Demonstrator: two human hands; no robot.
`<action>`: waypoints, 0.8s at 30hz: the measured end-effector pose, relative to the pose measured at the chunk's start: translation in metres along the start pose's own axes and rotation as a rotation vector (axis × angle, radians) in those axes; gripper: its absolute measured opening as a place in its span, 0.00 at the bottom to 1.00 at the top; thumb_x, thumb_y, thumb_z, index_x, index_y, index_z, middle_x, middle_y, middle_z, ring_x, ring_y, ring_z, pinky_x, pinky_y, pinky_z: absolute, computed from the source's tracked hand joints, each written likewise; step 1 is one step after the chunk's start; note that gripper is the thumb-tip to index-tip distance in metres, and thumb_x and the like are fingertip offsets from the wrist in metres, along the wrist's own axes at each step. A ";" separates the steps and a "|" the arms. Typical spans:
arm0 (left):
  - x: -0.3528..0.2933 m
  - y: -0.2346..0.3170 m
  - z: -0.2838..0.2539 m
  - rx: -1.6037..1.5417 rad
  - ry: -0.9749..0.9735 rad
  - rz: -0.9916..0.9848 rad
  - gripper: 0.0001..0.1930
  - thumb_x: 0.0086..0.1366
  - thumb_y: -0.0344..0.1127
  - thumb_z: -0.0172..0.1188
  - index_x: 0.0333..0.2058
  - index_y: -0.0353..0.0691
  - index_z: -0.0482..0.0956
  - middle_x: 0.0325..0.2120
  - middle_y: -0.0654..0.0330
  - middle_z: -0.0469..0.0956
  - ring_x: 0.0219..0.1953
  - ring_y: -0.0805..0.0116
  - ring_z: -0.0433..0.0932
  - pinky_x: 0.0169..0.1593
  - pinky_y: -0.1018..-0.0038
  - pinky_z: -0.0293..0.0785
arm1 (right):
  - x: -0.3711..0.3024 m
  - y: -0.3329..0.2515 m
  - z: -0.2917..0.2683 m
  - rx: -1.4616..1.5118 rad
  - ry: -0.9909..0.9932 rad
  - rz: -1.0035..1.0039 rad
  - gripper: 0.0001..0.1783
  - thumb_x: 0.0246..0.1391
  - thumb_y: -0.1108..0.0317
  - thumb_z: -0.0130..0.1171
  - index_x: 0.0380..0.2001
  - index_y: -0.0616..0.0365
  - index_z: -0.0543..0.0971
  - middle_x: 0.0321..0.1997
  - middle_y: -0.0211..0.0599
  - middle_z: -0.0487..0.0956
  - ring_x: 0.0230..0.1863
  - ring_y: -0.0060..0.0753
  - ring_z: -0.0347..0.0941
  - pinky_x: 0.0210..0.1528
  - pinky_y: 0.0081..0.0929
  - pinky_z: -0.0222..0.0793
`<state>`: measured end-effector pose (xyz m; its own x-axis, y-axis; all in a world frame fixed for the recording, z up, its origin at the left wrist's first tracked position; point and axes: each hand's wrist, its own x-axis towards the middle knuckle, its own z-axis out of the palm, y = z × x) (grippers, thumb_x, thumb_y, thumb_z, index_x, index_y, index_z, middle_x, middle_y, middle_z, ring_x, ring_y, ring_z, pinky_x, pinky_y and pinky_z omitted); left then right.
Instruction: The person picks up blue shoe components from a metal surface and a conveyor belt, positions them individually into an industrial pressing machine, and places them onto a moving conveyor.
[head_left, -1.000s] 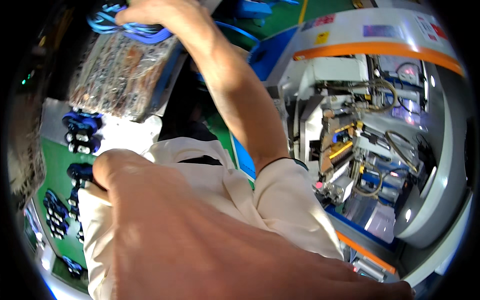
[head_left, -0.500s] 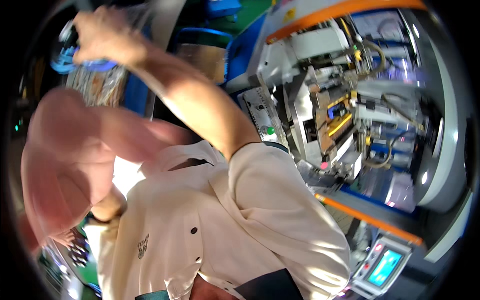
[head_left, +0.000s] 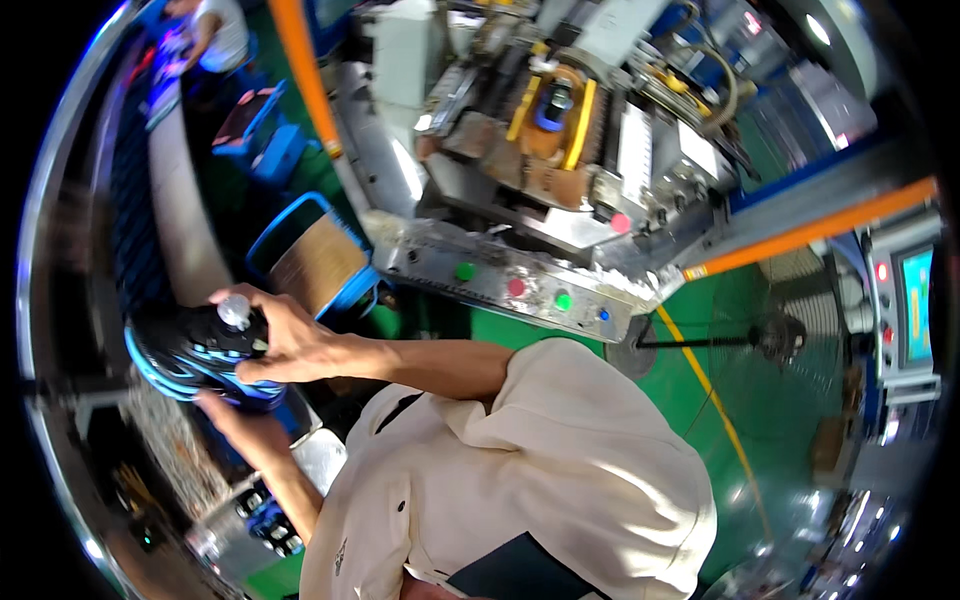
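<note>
Holding a black-and-blue shoe off to our left, we have both hands on it, above a speckled block. Our right hand is wrapped about the near end, thumb on one side and fingers on the other, pinching it beside a pale knob on top. Our left hand comes up from below, fingertips at the blue lower edge; we cannot tell how firmly it presses, since the shoe hides part of it. Below our left forearm, more shoes in black and blue lie together.

Just beyond our right hand we see a blue-framed chair with a brown board. Ahead is the machine, where a small blue-and-black piece sits between two yellow bars. Along its front runs a panel with green, pink and blue buttons. To our right stand a fan on the green floor and, near the rim, a lit screen. Far off at upper left, well apart from us, a co-worker sits at a bench.
</note>
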<state>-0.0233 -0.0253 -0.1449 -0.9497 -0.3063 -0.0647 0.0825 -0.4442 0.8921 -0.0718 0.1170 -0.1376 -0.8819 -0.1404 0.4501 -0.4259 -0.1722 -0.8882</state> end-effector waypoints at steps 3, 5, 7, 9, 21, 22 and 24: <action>-0.019 -0.047 0.058 0.266 -0.434 -0.023 0.31 0.72 0.51 0.45 0.61 0.28 0.62 0.56 0.52 0.68 0.58 0.63 0.67 0.62 0.65 0.62 | -0.038 -0.016 -0.098 -0.080 0.232 -0.018 0.39 0.36 0.69 0.70 0.56 0.59 0.68 0.51 0.42 0.73 0.55 0.34 0.69 0.60 0.32 0.62; -0.049 -0.058 0.117 0.322 -0.699 0.069 0.27 0.74 0.48 0.42 0.59 0.28 0.65 0.60 0.49 0.65 0.64 0.60 0.62 0.65 0.64 0.58 | -0.066 -0.020 -0.166 -0.212 0.488 -0.131 0.39 0.37 0.68 0.72 0.55 0.60 0.69 0.52 0.40 0.74 0.54 0.33 0.69 0.59 0.32 0.62; -0.051 -0.070 0.159 0.354 -0.995 0.245 0.23 0.72 0.38 0.44 0.59 0.27 0.66 0.63 0.44 0.61 0.67 0.56 0.57 0.68 0.62 0.51 | -0.090 -0.042 -0.219 -0.351 0.807 0.047 0.39 0.34 0.69 0.71 0.54 0.61 0.70 0.48 0.36 0.75 0.50 0.29 0.70 0.56 0.28 0.64; -0.053 -0.092 0.205 0.327 -1.076 0.222 0.22 0.69 0.32 0.48 0.58 0.26 0.66 0.63 0.43 0.60 0.66 0.55 0.58 0.68 0.63 0.50 | -0.117 -0.066 -0.266 -0.156 1.027 0.158 0.37 0.35 0.75 0.69 0.54 0.61 0.70 0.47 0.32 0.75 0.48 0.25 0.70 0.54 0.24 0.66; 0.049 -0.438 0.521 0.889 -0.959 0.037 0.39 0.53 0.49 0.69 0.55 0.25 0.66 0.47 0.43 0.75 0.49 0.57 0.75 0.50 0.69 0.70 | -0.248 -0.136 -0.353 -0.349 1.566 0.042 0.42 0.40 0.73 0.68 0.61 0.67 0.62 0.53 0.42 0.73 0.51 0.31 0.72 0.56 0.29 0.67; 0.045 -0.447 0.539 0.975 -0.973 0.062 0.41 0.52 0.51 0.68 0.57 0.28 0.64 0.53 0.39 0.71 0.58 0.52 0.71 0.58 0.65 0.68 | -0.245 -0.143 -0.351 -0.403 1.641 0.088 0.43 0.40 0.72 0.69 0.61 0.67 0.62 0.54 0.43 0.73 0.52 0.32 0.72 0.57 0.30 0.66; 0.015 -0.450 0.564 1.182 -0.902 0.168 0.41 0.53 0.50 0.66 0.58 0.29 0.62 0.52 0.40 0.72 0.56 0.46 0.71 0.58 0.58 0.67 | -0.250 -0.142 -0.357 -0.496 1.707 0.086 0.43 0.40 0.73 0.68 0.60 0.69 0.62 0.53 0.45 0.73 0.52 0.33 0.72 0.57 0.31 0.66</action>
<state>-0.2453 0.6452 -0.2955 -0.8527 0.5215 -0.0298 0.3400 0.5975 0.7262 0.1369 0.5249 -0.1565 0.0241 0.9941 0.1057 -0.1020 0.1076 -0.9889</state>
